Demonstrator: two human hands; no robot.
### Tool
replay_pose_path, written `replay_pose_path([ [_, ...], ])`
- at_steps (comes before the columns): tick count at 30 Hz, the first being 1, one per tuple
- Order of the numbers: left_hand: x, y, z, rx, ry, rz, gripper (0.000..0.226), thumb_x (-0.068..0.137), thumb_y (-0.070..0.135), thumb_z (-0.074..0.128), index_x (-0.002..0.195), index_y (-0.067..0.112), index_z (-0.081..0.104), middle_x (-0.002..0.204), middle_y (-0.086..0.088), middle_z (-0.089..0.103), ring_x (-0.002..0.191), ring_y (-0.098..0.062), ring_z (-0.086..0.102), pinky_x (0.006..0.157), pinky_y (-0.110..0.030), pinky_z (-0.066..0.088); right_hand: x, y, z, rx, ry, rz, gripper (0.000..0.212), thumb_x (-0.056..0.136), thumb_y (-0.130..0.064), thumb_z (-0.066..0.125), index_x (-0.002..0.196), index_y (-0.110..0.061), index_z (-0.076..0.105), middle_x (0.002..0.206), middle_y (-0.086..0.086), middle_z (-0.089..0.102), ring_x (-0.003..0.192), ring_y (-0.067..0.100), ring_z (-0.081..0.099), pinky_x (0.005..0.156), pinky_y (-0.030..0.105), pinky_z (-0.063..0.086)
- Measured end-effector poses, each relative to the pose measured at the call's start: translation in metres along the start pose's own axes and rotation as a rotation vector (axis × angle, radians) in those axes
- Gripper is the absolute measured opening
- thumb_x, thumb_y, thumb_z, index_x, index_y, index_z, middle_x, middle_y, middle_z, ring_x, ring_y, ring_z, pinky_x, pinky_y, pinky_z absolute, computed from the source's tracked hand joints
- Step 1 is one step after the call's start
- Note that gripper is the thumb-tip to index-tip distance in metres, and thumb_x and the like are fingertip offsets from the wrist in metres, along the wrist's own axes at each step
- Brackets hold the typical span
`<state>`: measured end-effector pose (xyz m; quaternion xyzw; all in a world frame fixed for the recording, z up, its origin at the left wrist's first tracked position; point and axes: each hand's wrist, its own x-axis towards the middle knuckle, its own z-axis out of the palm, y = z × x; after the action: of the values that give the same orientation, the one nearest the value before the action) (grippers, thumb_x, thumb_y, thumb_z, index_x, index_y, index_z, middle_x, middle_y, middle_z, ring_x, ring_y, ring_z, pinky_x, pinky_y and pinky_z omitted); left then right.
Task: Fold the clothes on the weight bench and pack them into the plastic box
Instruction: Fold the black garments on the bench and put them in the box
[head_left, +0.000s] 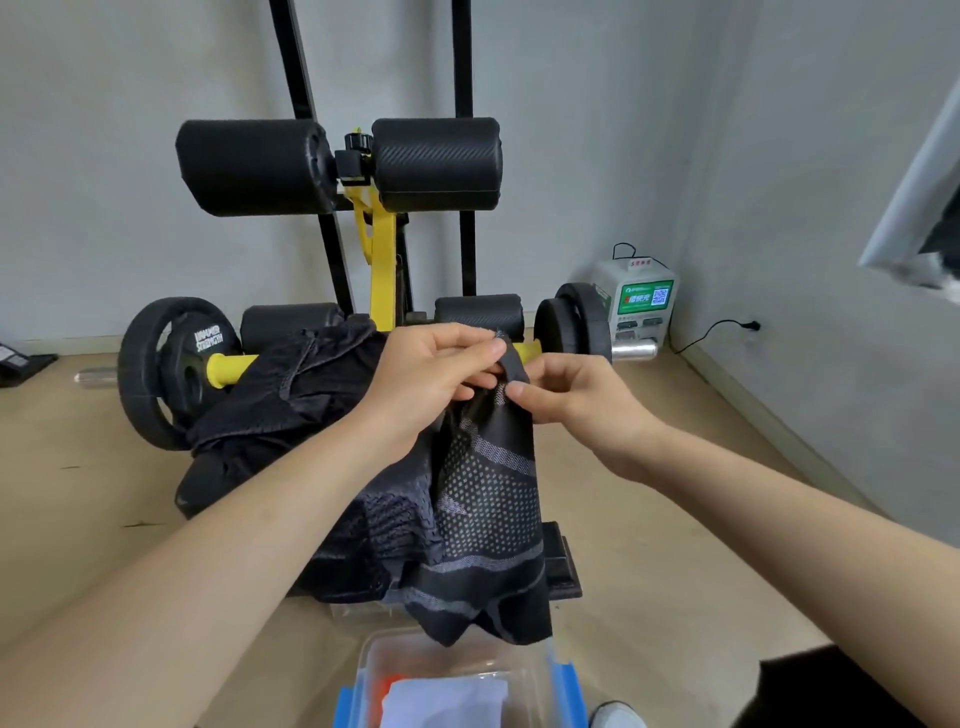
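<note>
A black garment with grey dots and stripes (485, 514) hangs from both hands above the bench. My left hand (426, 379) pinches its top edge from the left, and my right hand (566, 400) pinches the same edge from the right. Another dark mesh garment (291, 395) lies crumpled on the black weight bench (208, 488). The clear plastic box (524, 670) with blue clips stands on the floor at the bottom middle, under the hanging hem. White and orange items lie inside it.
Yellow bar with black weight plates (161, 371) crosses behind the bench, with foam rollers (436, 163) above. A power bank station (636, 306) stands at the wall corner, its cable running right. A white shoe (615, 714) is beside the box. Tan floor lies on both sides.
</note>
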<state>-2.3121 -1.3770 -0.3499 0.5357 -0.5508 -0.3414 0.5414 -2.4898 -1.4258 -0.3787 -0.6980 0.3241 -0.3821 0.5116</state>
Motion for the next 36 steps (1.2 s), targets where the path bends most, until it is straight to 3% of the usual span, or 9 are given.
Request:
replay_pose_path([
  [3,0.003,-0.006,-0.01,0.021,0.036,0.028,0.018,0.089,0.021,0.073,0.106,0.025,0.076,0.096,0.006,0.077,0.087,-0.004,0.071,0.074,-0.021,0.052,0.002,-0.002,-0.006,0.085,-0.045,0.059,0.027,0.094,-0.011,0.063,0.1,0.015,0.058,0.094,0.012,0.067,0.089,0.023,0.063,0.094,0.049,0.052],
  [6,0.005,-0.019,-0.02,0.071,-0.067,-0.026,0.04,0.088,0.022,0.074,0.126,0.028,0.066,0.118,0.01,0.071,0.106,0.003,0.066,0.096,-0.026,0.05,0.005,-0.008,-0.016,0.169,-0.097,0.085,0.009,0.098,-0.008,0.054,0.092,-0.002,0.059,0.082,0.0,0.068,0.068,0.006,0.063,0.062,0.018,0.053],
  [9,0.002,-0.028,-0.019,0.133,-0.263,-0.101,0.031,0.093,0.027,0.069,0.124,0.027,0.069,0.12,0.011,0.072,0.116,0.001,0.062,0.108,-0.03,0.043,0.008,-0.008,-0.027,0.214,-0.149,0.117,0.009,0.098,-0.014,0.054,0.09,-0.013,0.059,0.088,0.0,0.066,0.073,0.008,0.062,0.066,0.017,0.049],
  [13,-0.003,-0.027,-0.009,0.132,-0.256,-0.027,0.023,0.091,0.036,0.069,0.097,0.016,0.079,0.106,-0.013,0.075,0.103,-0.029,0.068,0.107,-0.053,0.046,0.01,-0.004,-0.037,0.193,-0.063,0.141,0.014,0.098,-0.018,0.056,0.086,-0.018,0.062,0.079,-0.005,0.068,0.067,0.011,0.058,0.055,0.022,0.037],
  [16,-0.002,-0.021,-0.002,-0.027,-0.214,-0.026,0.024,0.098,0.031,0.062,0.098,0.011,0.075,0.097,-0.009,0.075,0.09,-0.016,0.067,0.094,-0.044,0.055,0.012,0.006,-0.041,0.055,0.077,0.16,0.013,0.088,-0.03,0.069,0.078,-0.024,0.067,0.076,-0.003,0.065,0.073,0.024,0.046,0.062,0.034,0.02],
  [20,-0.003,-0.017,0.003,-0.127,-0.196,-0.036,0.021,0.103,0.025,0.053,0.093,0.013,0.068,0.092,-0.007,0.067,0.089,-0.017,0.062,0.083,-0.033,0.047,0.011,0.012,-0.042,0.028,0.108,0.19,0.01,0.092,-0.025,0.068,0.092,-0.017,0.073,0.085,0.0,0.07,0.081,0.022,0.056,0.073,0.034,0.039],
  [25,-0.003,-0.016,0.0,-0.116,-0.155,-0.04,0.018,0.102,0.025,0.055,0.094,0.014,0.067,0.09,-0.005,0.069,0.087,-0.017,0.064,0.081,-0.034,0.05,0.0,0.005,-0.031,-0.064,-0.194,0.175,0.038,0.084,-0.029,0.076,0.12,-0.022,0.066,0.118,0.006,0.067,0.1,0.016,0.065,0.089,0.032,0.052],
  [30,-0.005,-0.011,-0.001,-0.126,-0.164,-0.063,0.018,0.101,0.019,0.057,0.101,0.009,0.071,0.089,-0.005,0.074,0.08,-0.015,0.07,0.066,-0.027,0.056,0.003,0.01,-0.006,-0.07,-0.073,0.013,0.012,0.086,-0.014,0.075,0.093,-0.007,0.069,0.084,0.008,0.062,0.077,0.018,0.056,0.077,0.033,0.049],
  [36,-0.001,-0.015,-0.012,-0.008,-0.11,-0.008,0.023,0.096,0.017,0.061,0.115,0.022,0.072,0.111,0.004,0.075,0.104,-0.008,0.069,0.093,-0.032,0.053,0.006,0.002,-0.025,0.151,-0.23,0.091,0.011,0.098,-0.006,0.054,0.091,-0.01,0.061,0.091,0.006,0.068,0.084,0.018,0.063,0.087,0.033,0.052],
])
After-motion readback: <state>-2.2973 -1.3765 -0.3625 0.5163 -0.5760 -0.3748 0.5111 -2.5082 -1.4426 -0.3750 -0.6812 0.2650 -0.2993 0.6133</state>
